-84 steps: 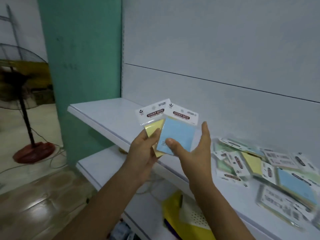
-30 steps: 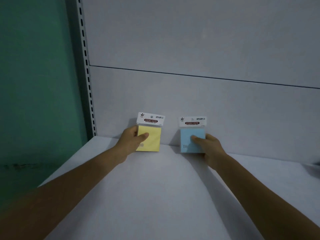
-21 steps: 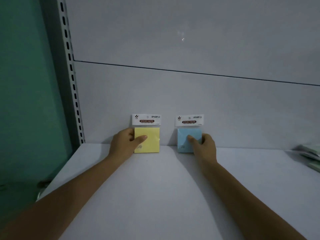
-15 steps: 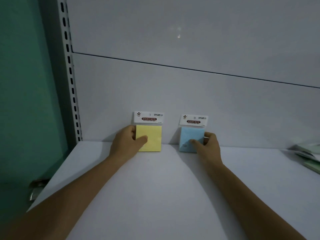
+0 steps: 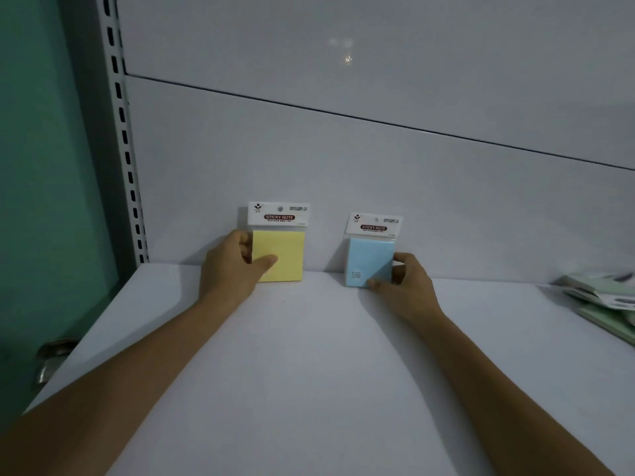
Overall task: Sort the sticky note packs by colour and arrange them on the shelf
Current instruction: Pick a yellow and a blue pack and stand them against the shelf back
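The yellow pack (image 5: 285,255) stands at the far left of the shelf (image 5: 309,372), leaning on the back panel (image 5: 343,173), and the left hand (image 5: 230,269) grips its left edge. The right hand (image 5: 405,286) pinches the blue pack (image 5: 371,262) just to its right. The blue pack looks slightly askew. It should be squared first, then the fingers (image 5: 400,259) eased off slowly so neither pack topples.

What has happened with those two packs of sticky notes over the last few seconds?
The yellow sticky note pack and the blue sticky note pack, held fanned together in the air before, now stand apart on the white shelf against its grey back panel, with the yellow one on the left. Unchanged: the left hand still grips the yellow pack and the right hand the blue one.
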Action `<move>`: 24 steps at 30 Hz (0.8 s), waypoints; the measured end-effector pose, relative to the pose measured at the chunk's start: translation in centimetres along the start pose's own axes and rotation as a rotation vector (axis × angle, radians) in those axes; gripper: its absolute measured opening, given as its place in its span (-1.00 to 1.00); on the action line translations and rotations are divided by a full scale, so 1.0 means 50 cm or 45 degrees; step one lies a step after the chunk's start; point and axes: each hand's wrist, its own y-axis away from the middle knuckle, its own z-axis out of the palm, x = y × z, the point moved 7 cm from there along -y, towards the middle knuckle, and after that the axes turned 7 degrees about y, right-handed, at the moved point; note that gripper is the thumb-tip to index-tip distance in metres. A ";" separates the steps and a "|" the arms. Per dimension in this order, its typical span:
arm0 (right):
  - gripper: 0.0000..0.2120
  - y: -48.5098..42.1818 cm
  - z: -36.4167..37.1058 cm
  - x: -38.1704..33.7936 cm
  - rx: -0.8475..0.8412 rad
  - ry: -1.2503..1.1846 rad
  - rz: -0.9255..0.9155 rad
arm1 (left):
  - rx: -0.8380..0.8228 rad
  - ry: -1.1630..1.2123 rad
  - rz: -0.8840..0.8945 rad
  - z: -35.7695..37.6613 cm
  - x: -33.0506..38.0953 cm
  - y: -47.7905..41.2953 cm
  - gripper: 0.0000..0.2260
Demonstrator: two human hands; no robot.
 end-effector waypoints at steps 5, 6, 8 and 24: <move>-0.50 -0.003 0.003 0.003 0.042 0.071 -0.008 | 0.019 0.047 -0.025 -0.002 0.005 0.003 -0.75; -0.51 -0.005 0.003 0.004 0.050 0.084 -0.010 | 0.015 0.063 -0.017 -0.001 0.005 0.002 -0.80; -0.52 -0.009 0.004 0.003 0.065 0.127 -0.022 | -0.001 0.097 -0.008 0.001 0.003 -0.001 -0.88; -0.51 -0.013 0.013 0.002 0.046 0.275 -0.058 | -0.013 0.058 0.001 0.004 -0.004 -0.009 -0.89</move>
